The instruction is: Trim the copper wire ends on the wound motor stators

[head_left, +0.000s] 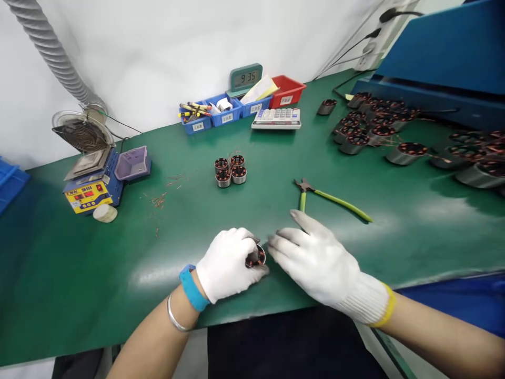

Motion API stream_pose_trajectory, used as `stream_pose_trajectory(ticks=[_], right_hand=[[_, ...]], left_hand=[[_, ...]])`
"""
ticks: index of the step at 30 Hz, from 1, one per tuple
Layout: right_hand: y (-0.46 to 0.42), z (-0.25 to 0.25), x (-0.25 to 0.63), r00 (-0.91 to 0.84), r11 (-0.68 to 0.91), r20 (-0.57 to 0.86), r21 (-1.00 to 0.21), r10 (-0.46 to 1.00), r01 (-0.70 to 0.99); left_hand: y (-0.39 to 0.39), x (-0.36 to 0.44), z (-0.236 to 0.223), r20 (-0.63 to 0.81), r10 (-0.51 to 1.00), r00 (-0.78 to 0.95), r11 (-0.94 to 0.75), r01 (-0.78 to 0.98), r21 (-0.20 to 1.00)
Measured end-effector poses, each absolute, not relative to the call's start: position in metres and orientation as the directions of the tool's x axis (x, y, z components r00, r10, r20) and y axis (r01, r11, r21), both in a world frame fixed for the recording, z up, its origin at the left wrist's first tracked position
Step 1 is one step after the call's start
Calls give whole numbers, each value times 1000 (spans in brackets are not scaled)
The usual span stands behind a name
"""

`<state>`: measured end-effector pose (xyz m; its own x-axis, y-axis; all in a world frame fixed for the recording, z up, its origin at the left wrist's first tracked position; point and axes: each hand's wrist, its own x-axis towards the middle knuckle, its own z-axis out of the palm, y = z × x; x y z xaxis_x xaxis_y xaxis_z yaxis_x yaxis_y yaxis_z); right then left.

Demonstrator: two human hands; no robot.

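Observation:
Both my hands wear white knit gloves and rest near the front edge of the green bench mat. My left hand is closed round a small metal motor stator with copper windings. My right hand lies just to its right, fingers stretched toward the stator and touching or nearly touching it, holding nothing that I can see. Green-handled side cutters lie on the mat just beyond my right hand.
Several finished stators stand in a cluster mid-mat. Many more stators crowd the right side by a blue machine. A solder pot sits at left, with wire scraps nearby. Calculator, parts bins and a clock line the back.

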<state>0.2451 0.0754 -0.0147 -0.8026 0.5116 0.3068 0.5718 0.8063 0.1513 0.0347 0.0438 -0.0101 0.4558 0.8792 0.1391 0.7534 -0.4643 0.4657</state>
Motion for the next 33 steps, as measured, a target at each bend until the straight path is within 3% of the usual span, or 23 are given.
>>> stream_pose_trajectory(ticks=[4,7,9,12,15,18,20,23,25,27,30,33], right_hand=[[91,-17,287,-719,730,186,17,669,683],[92,-9,314,-659,700,298,-45,690,712],[84,-2,311,-668,748,406,-65,624,660],[67,0,275,-718,834,470,-76,513,546],[59,-10,233,-722,822,406,-166,560,545],[61,-23,213,-719,781,311,-170,621,601],[64,-27,213,-715,758,259,-147,650,635],[64,-24,218,-689,719,216,-109,692,687],[61,-21,219,-676,702,208,-88,706,706],[59,-21,217,-665,690,200,-87,719,719],[56,-26,213,-640,665,210,-80,740,743],[55,-28,210,-615,636,201,-59,763,769]], left_hand=[[44,34,-8,77,906,416,-388,744,544],[44,30,-4,34,922,386,-310,683,662],[45,25,-1,12,920,393,-292,662,690],[49,16,3,-50,919,392,-287,748,599],[53,13,2,-66,912,404,-325,813,483],[55,10,2,-32,913,407,-353,826,440],[55,3,7,103,948,300,-311,811,496],[55,-12,20,334,935,-121,-186,635,750],[56,-15,25,314,904,-290,-161,450,878],[57,-9,23,222,950,-222,-121,395,911],[58,12,11,-12,999,50,-19,589,808],[58,22,2,-199,958,204,1,697,717]])
